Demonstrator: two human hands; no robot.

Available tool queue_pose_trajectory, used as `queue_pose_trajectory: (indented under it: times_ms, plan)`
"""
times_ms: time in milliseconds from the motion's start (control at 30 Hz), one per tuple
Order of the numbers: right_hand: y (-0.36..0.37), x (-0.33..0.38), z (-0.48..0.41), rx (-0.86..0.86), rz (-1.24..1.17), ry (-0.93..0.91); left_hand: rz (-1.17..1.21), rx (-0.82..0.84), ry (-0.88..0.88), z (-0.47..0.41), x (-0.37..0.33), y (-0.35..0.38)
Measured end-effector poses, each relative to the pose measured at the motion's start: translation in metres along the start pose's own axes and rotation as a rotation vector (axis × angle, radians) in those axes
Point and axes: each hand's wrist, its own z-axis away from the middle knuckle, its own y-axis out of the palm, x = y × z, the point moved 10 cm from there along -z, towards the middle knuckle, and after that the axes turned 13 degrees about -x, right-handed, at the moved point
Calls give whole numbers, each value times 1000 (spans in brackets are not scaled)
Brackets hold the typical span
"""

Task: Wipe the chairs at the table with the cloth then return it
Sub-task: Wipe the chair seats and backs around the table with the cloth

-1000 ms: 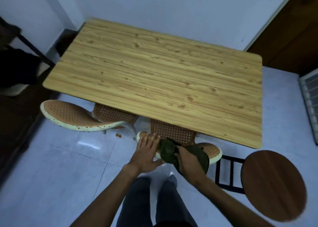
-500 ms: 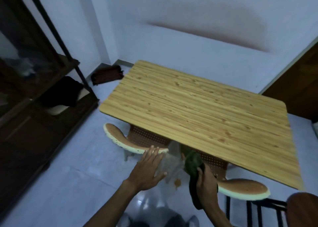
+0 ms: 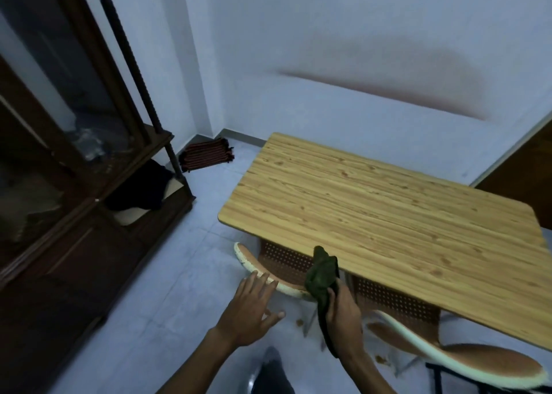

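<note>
Pale glossy floor tiles (image 3: 155,298) fill the room's near half. At 6 o'clock the left hand (image 3: 249,310) hovers flat, fingers spread, beside the cream-rimmed perforated orange chair (image 3: 268,271). Just right, the right hand (image 3: 343,319) is clamped on a crumpled dark green cloth (image 3: 321,274) at the table edge. Farther, the rectangular wood-grain table (image 3: 373,208) spreads toward 1 o'clock; a dark glass-fronted cabinet (image 3: 59,184) stands at 9 o'clock.

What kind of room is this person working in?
Most likely a small dining corner in a home: a wooden table with perforated chairs tucked under it, a dark glass-fronted cabinet by the wall, and a tiled floor.
</note>
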Motion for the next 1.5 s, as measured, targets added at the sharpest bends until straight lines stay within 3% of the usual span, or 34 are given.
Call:
queue_pose_trajectory:
  times_ms: [167, 267, 400, 500, 600, 833, 1033, 1167, 1367, 1500]
  plan:
    - [97, 22, 17, 167, 63, -66, 20, 34, -45, 3, 53, -12]
    - [161, 47, 25, 276, 123, -195, 12, 58, -22, -5, 87, -22]
    - [207, 66, 23, 373, 257, -221, -29, 78, 17, -26, 123, -41]
    - [226, 64, 16, 339, 309, -182, -21, 124, 30, -40, 143, -45]
    - [238, 78, 13, 279, 366, -310, 13, 184, 37, -50, 155, -37]
    - [275, 94, 5, 266, 446, -415, 53, 272, 111, -98, 187, -21]
    - [318, 101, -20, 350, 533, -274, 84, 352, 246, -160, 215, -14]
    - [355, 101, -35, 381, 669, -121, 114, 494, 305, -190, 246, 11]
    - [404, 81, -64, 548, 864, 195, 42, 637, 517, -198, 260, 51]
    - [420, 73, -73, 633, 1020, 301, -21, 646, 614, -193, 268, 60]
